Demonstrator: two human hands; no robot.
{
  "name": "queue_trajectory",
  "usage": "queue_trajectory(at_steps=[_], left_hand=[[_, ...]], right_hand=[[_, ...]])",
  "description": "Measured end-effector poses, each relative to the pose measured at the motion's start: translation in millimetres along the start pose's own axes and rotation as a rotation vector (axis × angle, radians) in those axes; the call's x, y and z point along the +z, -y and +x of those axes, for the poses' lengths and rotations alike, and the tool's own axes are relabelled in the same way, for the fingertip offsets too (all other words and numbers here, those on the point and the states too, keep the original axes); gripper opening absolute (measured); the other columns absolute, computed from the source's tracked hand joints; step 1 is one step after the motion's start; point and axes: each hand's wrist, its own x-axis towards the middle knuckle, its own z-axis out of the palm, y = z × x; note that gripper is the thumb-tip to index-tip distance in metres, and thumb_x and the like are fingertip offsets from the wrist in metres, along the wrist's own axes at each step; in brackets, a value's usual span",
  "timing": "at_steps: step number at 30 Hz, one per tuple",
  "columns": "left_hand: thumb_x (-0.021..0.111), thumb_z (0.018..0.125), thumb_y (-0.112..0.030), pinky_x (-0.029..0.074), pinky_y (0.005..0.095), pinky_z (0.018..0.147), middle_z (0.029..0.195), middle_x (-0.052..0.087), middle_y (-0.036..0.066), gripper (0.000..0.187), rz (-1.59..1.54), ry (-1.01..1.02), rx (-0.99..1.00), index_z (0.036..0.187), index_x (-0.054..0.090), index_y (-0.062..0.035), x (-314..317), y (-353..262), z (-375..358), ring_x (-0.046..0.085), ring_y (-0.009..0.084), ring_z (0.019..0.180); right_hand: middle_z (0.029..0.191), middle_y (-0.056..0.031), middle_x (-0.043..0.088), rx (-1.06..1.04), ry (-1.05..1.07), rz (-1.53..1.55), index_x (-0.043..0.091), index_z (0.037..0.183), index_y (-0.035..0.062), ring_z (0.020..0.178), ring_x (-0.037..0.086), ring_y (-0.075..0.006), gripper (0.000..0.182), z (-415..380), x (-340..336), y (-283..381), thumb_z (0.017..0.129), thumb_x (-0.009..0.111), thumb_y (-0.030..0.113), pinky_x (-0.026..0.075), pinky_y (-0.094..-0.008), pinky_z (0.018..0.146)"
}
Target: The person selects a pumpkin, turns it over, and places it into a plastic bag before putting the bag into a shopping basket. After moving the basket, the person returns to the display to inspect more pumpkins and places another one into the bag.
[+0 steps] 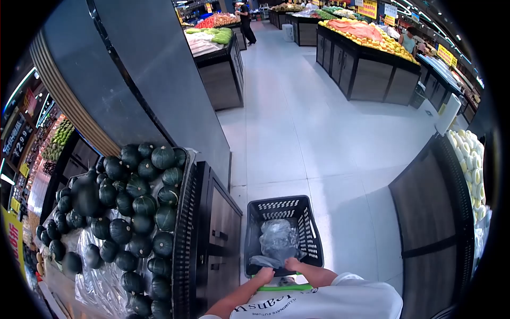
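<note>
My left hand (264,275) is closed at the near edge of a black shopping basket (313,228), pinching translucent plastic bag film (266,261). Just right of it, my right hand (291,264) is also closed, with the same thin film at its fingers. The film stretches between both hands over the basket's near end. Inside the basket lies a crumpled clear plastic bag (278,236); whatever it contains, if anything, cannot be made out. A green strip (284,288), perhaps the basket's handle, shows between my forearms and shirt.
Dark green squashes (139,204) are heaped on a stand to my left, beside a grey pillar (154,69). At right stands a dark cabinet (430,223) with pale produce (468,165). Ahead, a tiled aisle (287,117) runs between produce stands; a person (245,24) stands far off.
</note>
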Motion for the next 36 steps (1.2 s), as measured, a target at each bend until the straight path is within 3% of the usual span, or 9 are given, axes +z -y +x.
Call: queue_trajectory(at_steps=[2, 8, 10, 13, 19, 21, 27, 31, 36], left_hand=[[0.052, 0.086, -0.024, 0.048, 0.0479, 0.078, 0.089, 0.063, 0.023, 0.028, -0.004, 0.034, -0.008, 0.089, 0.062, 0.0015, -2.1, -4.2, -5.3, 0.061, 0.0389, 0.086], [0.054, 0.079, -0.016, 0.049, 0.0482, 0.072, 0.079, 0.062, 0.023, 0.017, -0.108, -0.033, -0.018, 0.081, 0.057, 0.0008, 15.9, -2.2, -7.1, 0.061, 0.0386, 0.078], [0.054, 0.078, -0.015, 0.049, 0.0468, 0.076, 0.091, 0.061, 0.022, 0.019, -0.035, 0.057, -0.029, 0.092, 0.055, -0.0014, 18.7, -7.1, -10.0, 0.06, 0.0387, 0.086], [0.057, 0.077, -0.013, 0.047, 0.0465, 0.083, 0.117, 0.052, 0.02, 0.042, 0.037, 0.148, -0.101, 0.117, 0.045, -0.0029, -3.3, -32.4, -12.5, 0.054, 0.0373, 0.102], [0.054, 0.075, 0.001, 0.044, 0.045, 0.091, 0.142, 0.029, 0.022, 0.072, -0.15, -0.111, -0.035, 0.14, 0.026, -0.0092, 18.3, -16.8, 34.2, 0.045, 0.0385, 0.119], [0.05, 0.075, 0.004, 0.039, 0.0437, 0.097, 0.146, 0.022, 0.022, 0.074, -0.264, 0.129, -0.186, 0.142, 0.022, -0.0085, -2.3, -28.7, 52.6, 0.042, 0.041, 0.12], [0.048, 0.08, -0.002, 0.042, 0.0437, 0.093, 0.118, 0.054, 0.024, 0.043, -0.447, 0.098, -0.233, 0.122, 0.04, -0.0016, 55.9, -6.6, 96.6, 0.05, 0.0395, 0.111], [0.047, 0.083, -0.004, 0.048, 0.0468, 0.083, 0.106, 0.059, 0.025, 0.029, -0.32, 0.213, -0.421, 0.112, 0.043, -0.0002, 62.0, -3.9, 106.8, 0.058, 0.0398, 0.099], [0.05, 0.082, -0.004, 0.047, 0.045, 0.086, 0.107, 0.058, 0.024, 0.027, -0.303, 0.136, -0.38, 0.108, 0.047, 0.0011, 89.7, 21.8, 112.7, 0.057, 0.0391, 0.1]], right_hand=[[0.092, -0.012, 0.067, -0.089, -0.069, -0.449, 0.07, 0.087, 0.0152, 0.084, 0.066, -0.0266, 0.021, 63.0, 91.3, -63.9, 0.077, 0.053, 0.021, 0.053, -0.0401, 0.069], [0.082, -0.0182, 0.066, 0.207, -0.117, 0.054, 0.069, 0.078, 0.0067, 0.074, 0.066, -0.0334, 0.021, -24.3, 5.6, -18.7, 0.076, 0.054, 0.021, 0.053, -0.0425, 0.066], [0.085, -0.0159, 0.067, -0.077, -0.038, -0.4, 0.07, 0.079, 0.0069, 0.076, 0.066, -0.0319, 0.021, -10.5, 13.4, -33.5, 0.078, 0.052, 0.019, 0.054, -0.042, 0.068], [0.079, -0.0182, 0.064, 0.308, -0.365, 0.533, 0.063, 0.071, 0.0043, 0.073, 0.062, -0.0357, 0.011, -15.2, 10.4, -9.5, 0.069, 0.057, 0.013, 0.05, -0.042, 0.064], [0.075, -0.021, 0.062, 0.034, -0.265, 0.451, 0.063, 0.073, 0.0018, 0.074, 0.06, -0.0392, 0.015, -23.4, 9.1, 20.1, 0.069, 0.055, 0.014, 0.049, -0.045, 0.067], [0.075, -0.0211, 0.062, 0.091, -0.169, 0.512, 0.064, 0.075, 0.0021, 0.073, 0.06, -0.0389, 0.016, -21.3, 4.1, 23.7, 0.071, 0.056, 0.015, 0.049, -0.0456, 0.067], [0.082, -0.0229, 0.064, 0.005, -0.09, 0.393, 0.065, 0.083, 0.0021, 0.078, 0.062, -0.0378, 0.019, 6.3, -5.9, 2.3, 0.077, 0.056, 0.018, 0.05, -0.0454, 0.068], [0.094, -0.0227, 0.064, 0.05, 0.121, 0.157, 0.066, 0.089, 0.0002, 0.089, 0.062, -0.0363, 0.024, 31.8, 12.3, -6.3, 0.082, 0.05, 0.017, 0.05, -0.044, 0.08], [0.082, -0.0202, 0.064, 0.093, 0.077, 0.175, 0.065, 0.078, 0.0024, 0.078, 0.063, -0.0366, 0.02, 66.4, 49.5, -26.4, 0.078, 0.054, 0.019, 0.05, -0.0445, 0.07]])
